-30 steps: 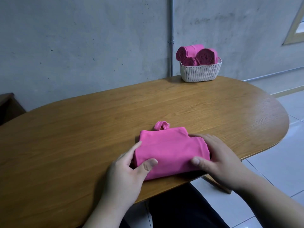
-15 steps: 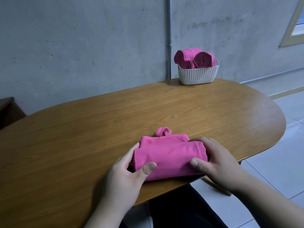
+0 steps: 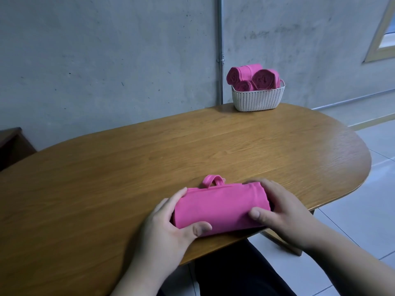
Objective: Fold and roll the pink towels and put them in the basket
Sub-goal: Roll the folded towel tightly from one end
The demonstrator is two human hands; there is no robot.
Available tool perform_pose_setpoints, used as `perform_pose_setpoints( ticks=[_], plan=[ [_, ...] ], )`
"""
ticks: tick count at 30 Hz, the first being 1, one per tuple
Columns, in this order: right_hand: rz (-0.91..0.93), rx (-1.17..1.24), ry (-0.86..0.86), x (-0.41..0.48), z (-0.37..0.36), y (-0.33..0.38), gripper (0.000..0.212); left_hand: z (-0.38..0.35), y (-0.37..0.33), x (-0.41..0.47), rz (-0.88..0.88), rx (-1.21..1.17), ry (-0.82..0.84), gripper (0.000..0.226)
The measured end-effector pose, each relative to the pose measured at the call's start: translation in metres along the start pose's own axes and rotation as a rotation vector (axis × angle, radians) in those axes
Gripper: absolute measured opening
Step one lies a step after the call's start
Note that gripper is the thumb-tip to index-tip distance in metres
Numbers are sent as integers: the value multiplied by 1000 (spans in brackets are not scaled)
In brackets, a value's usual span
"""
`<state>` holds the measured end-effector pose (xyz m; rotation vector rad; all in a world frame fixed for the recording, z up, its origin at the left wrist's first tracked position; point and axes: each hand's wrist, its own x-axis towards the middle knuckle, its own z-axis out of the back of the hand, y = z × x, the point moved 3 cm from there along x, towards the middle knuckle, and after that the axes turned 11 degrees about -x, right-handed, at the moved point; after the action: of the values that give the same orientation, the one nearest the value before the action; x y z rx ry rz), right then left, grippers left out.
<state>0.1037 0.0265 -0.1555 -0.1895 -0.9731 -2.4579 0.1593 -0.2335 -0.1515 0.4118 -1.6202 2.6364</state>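
Partly rolled pink towel (image 3: 220,207) at near bench (image 3: 128,167) edge, loop (image 3: 211,181) on far side, left hand (image 3: 168,227) and right hand (image 3: 282,214) each with grip curled round one end, white basket (image 3: 257,101) at far bench edge holding three rolled towels (image 3: 252,76)

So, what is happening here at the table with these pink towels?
A person at the wooden table holds a pink towel, mostly rolled up, near the front edge. The left hand grips the left end of the roll and the right hand grips the right end. A small loop sticks out on the far side. Three rolled towels lie in the white basket at the far edge.
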Motion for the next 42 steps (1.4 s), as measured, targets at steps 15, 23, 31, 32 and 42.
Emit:
perform_pose_setpoints(
  ticks=[15, 23, 31, 32, 42],
  plan=[
    [-63, -39, -130, 0, -4, -4, 59, -15, -19, -7, -408, 569, 17, 89],
    [56, -181, -1, -5, -5, -2, 118, -1, -31, 33, -108, 625, 297, 89],
    [2, -71, 15, -2, 1, 10, 84, 5, -48, 30, -141, 717, 404, 93],
    [-24, 1, 30, -1, 3, 12, 82, 3, -52, 24, -235, 763, 347, 95],
    [-232, 246, -22, 53, 10, 77, 69, 20, -54, 10, -161, 641, 74, 101]
  ],
)
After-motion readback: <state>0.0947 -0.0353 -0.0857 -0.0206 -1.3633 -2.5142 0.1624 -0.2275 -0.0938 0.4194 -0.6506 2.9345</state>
